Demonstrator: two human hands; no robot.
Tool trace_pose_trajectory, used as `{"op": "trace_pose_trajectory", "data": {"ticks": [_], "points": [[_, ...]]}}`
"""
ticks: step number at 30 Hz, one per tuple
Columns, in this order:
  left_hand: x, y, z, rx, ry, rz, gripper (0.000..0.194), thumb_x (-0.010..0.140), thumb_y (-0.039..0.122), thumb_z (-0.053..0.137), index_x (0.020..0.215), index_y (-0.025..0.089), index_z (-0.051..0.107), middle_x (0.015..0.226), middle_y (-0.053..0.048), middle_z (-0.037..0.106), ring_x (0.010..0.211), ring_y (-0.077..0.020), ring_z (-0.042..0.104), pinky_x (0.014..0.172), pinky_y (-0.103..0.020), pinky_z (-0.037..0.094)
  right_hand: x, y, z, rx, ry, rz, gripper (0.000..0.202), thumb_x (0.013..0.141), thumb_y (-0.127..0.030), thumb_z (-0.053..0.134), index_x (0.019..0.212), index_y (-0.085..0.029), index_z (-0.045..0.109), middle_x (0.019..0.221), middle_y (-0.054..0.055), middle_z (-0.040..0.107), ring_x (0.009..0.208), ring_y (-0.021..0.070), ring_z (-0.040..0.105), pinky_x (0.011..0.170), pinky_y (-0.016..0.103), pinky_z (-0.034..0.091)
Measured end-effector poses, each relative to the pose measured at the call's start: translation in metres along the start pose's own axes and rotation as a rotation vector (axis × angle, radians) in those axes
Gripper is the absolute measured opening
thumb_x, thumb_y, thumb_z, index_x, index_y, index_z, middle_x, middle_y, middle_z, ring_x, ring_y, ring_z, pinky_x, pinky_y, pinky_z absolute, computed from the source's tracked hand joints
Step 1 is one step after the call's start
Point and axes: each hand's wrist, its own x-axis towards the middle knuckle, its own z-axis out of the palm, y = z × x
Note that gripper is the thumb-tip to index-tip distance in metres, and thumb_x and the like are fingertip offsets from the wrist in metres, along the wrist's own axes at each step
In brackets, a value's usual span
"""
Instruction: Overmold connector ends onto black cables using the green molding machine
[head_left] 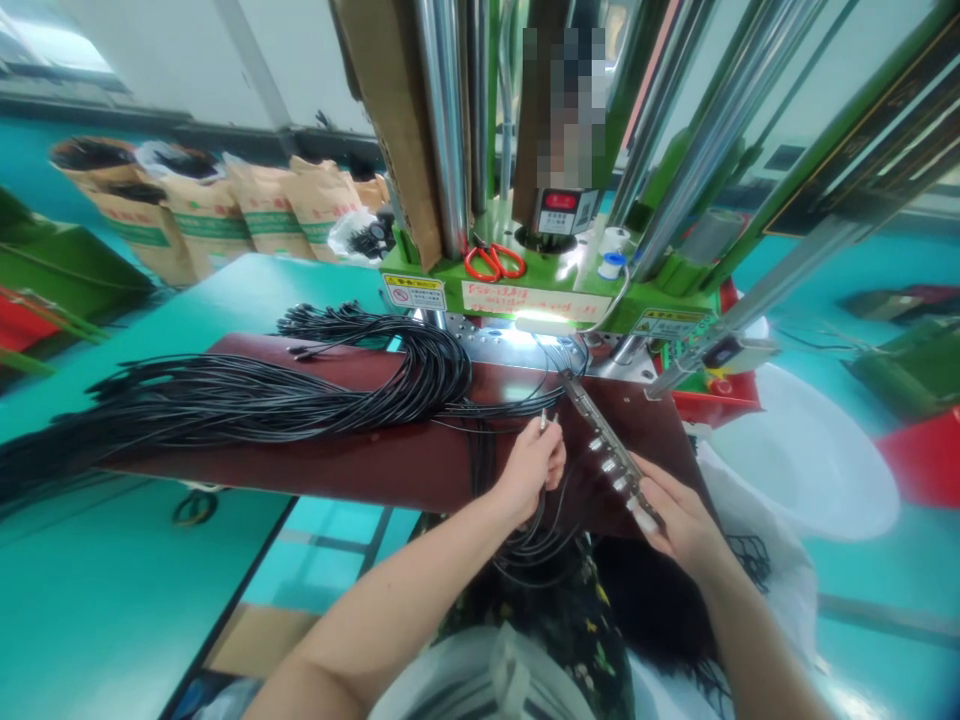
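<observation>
My left hand (531,468) is closed in a pinch around a black cable, with a small pale metal tip (544,421) showing above the fingers. Loops of black cable (536,548) hang below this hand toward my lap. My right hand (679,515) grips the near end of a long metal mould strip (609,440), which slants up and away to the left. Several shiny connector pieces (609,465) sit along the strip's left side. On the brown board (330,475), a thick bundle of black cables (300,400) lies to the left of my hands.
A green press machine (555,300) with upright steel rods stands ahead, its work area lit. Orange-handled scissors (495,263) and a blue-and-white spool (611,265) rest on it. To the right are a red tray (716,405) and a white tub (806,465). Paper sacks (206,225) stand back left.
</observation>
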Motion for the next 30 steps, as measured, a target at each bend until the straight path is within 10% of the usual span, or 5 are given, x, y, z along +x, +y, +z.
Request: {"op": "trace_pose_trajectory", "data": {"ticks": [23,30], "points": [[0.0049,-0.0007,-0.0059,0.185,-0.039,-0.05,0.027,0.07,0.036,0.059,0.059,0.016,0.045,0.035,0.011,0.025,0.03,-0.0008,0.017,0.033,-0.017,0.009,0.0,-0.0054,-0.0028,-0.37,-0.198,-0.179,0.056,0.075,-0.049,0.055,0.122,-0.018,0.053,0.056,0.001,0.053,0.041,0.0088,0.038,0.035,0.02,0.032],[0.0028,0.0023,-0.0048,0.155,0.066,0.097,0.029,0.078,0.048,0.044,0.07,0.022,0.033,0.042,0.011,0.026,0.031,-0.0033,0.018,0.032,-0.015,0.009,-0.0075,-0.0032,0.0014,-0.25,-0.067,-0.114,0.062,0.077,-0.05,0.053,0.126,-0.013,0.047,0.049,-0.001,0.048,0.035,0.0053,0.03,0.031,0.017,0.019]]}}
